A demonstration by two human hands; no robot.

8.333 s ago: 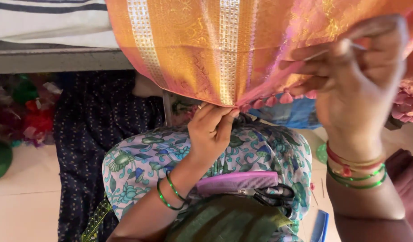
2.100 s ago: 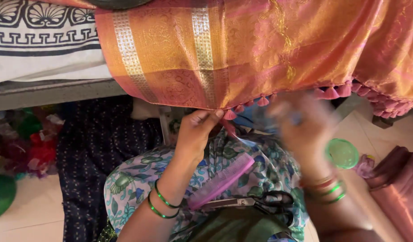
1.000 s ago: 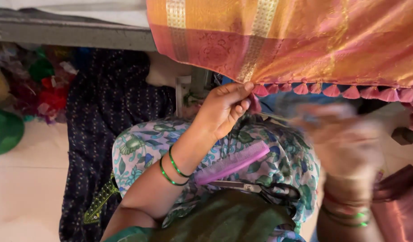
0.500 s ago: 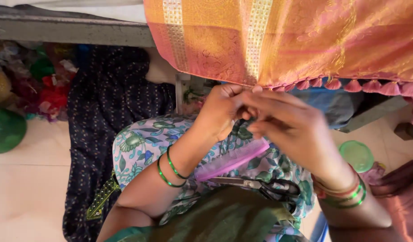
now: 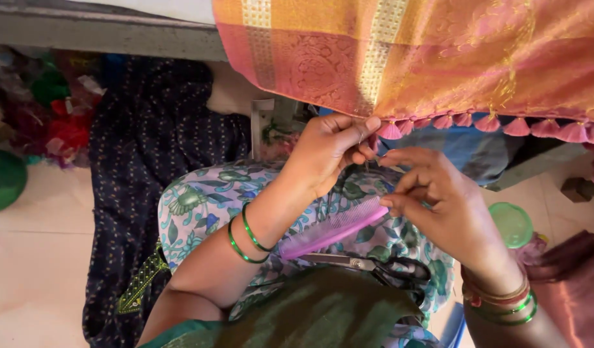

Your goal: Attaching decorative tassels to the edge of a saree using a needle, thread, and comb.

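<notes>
Both hands meet at upper centre: left hand (image 5: 329, 151) pinches the tasselled sari edge (image 5: 400, 119); right hand (image 5: 439, 206), fingers curled just below, grips nothing visible.

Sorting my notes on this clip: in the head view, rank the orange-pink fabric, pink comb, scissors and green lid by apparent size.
1. orange-pink fabric
2. pink comb and scissors: look alike in length, unranked
3. green lid

Soft daylight is filling the scene evenly.
Sheen is glinting off the orange cloth (image 5: 439, 58); clutter at the left edge is blurring, while both hands are staying sharp.
</notes>
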